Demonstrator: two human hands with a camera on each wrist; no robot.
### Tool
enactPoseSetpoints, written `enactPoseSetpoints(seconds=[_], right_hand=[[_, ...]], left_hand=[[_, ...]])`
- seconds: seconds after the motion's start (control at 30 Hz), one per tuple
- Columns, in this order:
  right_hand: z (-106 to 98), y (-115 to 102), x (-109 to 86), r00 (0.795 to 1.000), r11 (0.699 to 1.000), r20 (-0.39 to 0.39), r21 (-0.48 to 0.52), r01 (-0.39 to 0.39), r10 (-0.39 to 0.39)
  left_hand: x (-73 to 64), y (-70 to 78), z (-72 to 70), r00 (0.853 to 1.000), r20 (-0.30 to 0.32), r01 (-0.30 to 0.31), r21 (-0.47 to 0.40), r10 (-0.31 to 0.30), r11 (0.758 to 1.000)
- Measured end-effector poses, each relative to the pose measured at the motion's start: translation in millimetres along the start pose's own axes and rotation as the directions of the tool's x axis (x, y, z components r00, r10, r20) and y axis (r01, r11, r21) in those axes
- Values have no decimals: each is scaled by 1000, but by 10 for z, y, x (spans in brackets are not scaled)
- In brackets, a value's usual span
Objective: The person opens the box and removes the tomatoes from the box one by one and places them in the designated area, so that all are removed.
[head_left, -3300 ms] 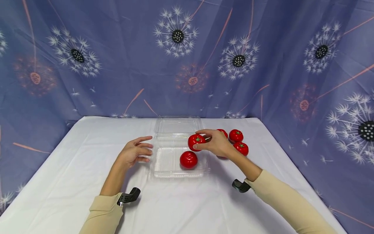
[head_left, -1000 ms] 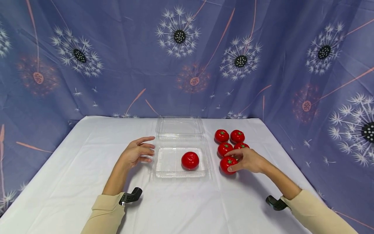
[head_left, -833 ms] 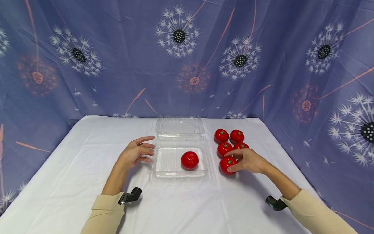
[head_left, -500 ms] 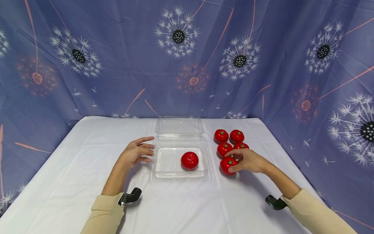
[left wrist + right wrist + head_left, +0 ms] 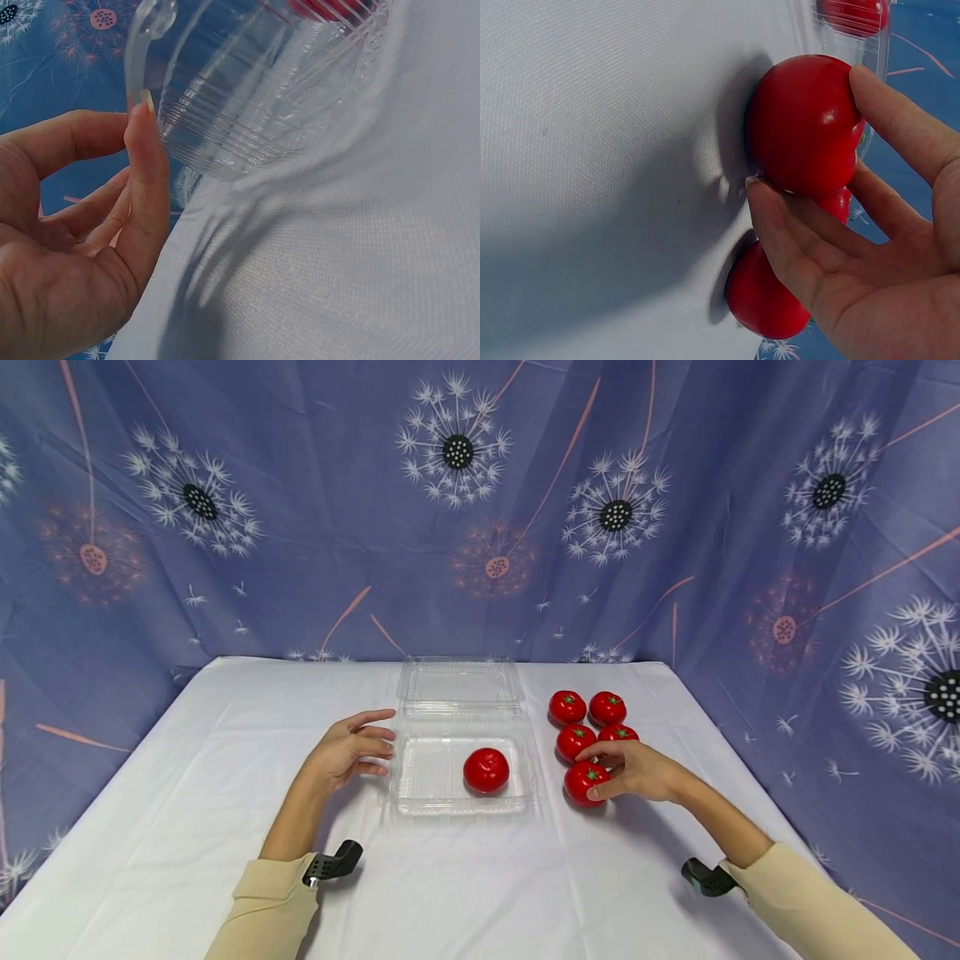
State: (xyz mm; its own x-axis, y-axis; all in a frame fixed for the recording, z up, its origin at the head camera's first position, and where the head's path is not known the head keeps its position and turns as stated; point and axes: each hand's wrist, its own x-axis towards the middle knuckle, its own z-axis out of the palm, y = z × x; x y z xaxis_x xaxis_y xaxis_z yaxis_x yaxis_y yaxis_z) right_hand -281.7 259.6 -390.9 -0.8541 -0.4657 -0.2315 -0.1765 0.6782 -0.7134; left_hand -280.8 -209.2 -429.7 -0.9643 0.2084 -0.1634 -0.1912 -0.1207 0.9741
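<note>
My right hand (image 5: pixel 637 770) holds a red tomato (image 5: pixel 580 783) with a green stem mark, low at the table on the right. In the right wrist view, thumb and fingertips lie on opposite sides of this tomato. Fingertips of my left hand (image 5: pixel 341 758) are at the left rim of a clear plastic container (image 5: pixel 431 768); the left wrist view shows thumb and index finger pinching that rim (image 5: pixel 133 71). Inside the container, toward its right side, lies one tomato (image 5: pixel 486 771), its stem mark out of sight. The container's lid (image 5: pixel 459 683) stands open at the back.
Several more tomatoes (image 5: pixel 567 707) sit in two rows just behind the right hand, and one (image 5: pixel 618 732) is partly covered by it. A white cloth (image 5: pixel 480 885) covers the table. Patterned blue fabric (image 5: pixel 322 510) hangs behind and at the sides.
Earlier the right hand held a tomato over the container; it has since moved right and down with it to the other tomatoes. In the last second both hands stay still.
</note>
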Motion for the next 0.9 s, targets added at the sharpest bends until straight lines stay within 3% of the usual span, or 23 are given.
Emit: enactPoseSetpoints(seconds=[0.53, 0.9], right_hand=[[-6, -55, -22, 1000, 999, 12, 26, -24, 23], [-86, -113, -31, 1000, 999, 18, -30, -24, 25]], left_hand=[[-13, -3, -5, 1000, -2, -5, -2, 5, 1000], [-12, -13, -3, 1000, 8, -14, 2, 14, 1000]])
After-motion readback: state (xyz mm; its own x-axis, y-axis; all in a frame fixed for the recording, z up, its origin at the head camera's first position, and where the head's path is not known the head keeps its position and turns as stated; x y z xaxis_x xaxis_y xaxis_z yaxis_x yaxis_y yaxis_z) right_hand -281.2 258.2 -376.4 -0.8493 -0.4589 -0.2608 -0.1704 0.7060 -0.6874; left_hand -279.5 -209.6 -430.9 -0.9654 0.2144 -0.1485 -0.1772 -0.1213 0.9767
